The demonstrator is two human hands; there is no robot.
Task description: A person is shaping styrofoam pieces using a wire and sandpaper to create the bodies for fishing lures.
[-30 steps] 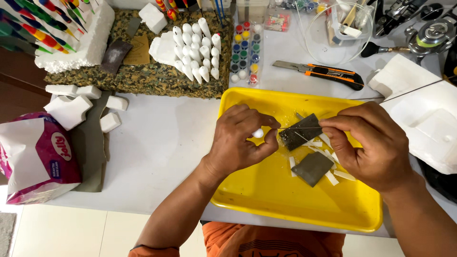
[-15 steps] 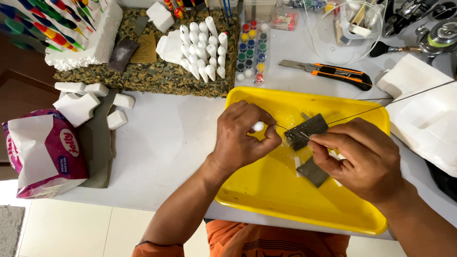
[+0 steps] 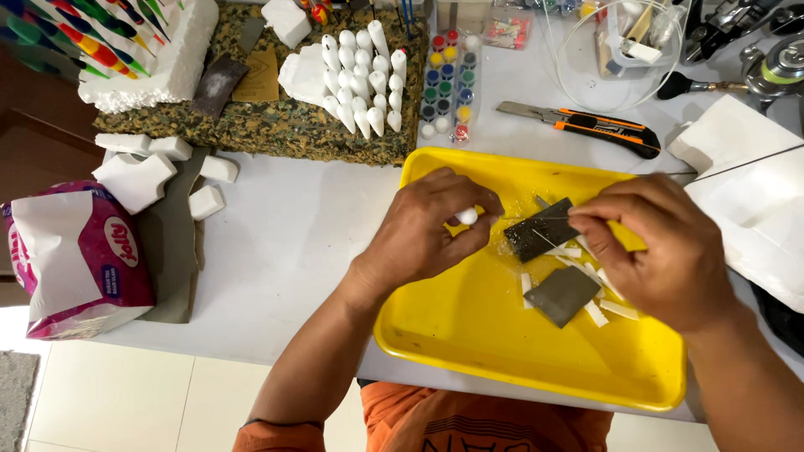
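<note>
Over a yellow tray (image 3: 469,335), my left hand (image 3: 423,230) pinches a small white foam piece (image 3: 466,217) between thumb and fingers. My right hand (image 3: 662,251) holds a thin metal wire (image 3: 737,163) that runs from the foam piece across the tray and off to the upper right. Under the hands lie two dark grey sandpaper pieces (image 3: 563,295) and several white foam strips (image 3: 596,314).
A speckled foam board (image 3: 285,125) holds several white bullet-shaped foam pieces (image 3: 360,75). Small paint pots (image 3: 448,88), an orange utility knife (image 3: 586,125), a clear bowl (image 3: 620,50), white foam blocks (image 3: 142,172), a white foam slab (image 3: 754,192) and a pink-white packet (image 3: 71,255) surround the tray.
Both hands shifted slightly up the tray. The right hand drew back to the right along the wire, and the foam piece stays pinched in the left hand.
</note>
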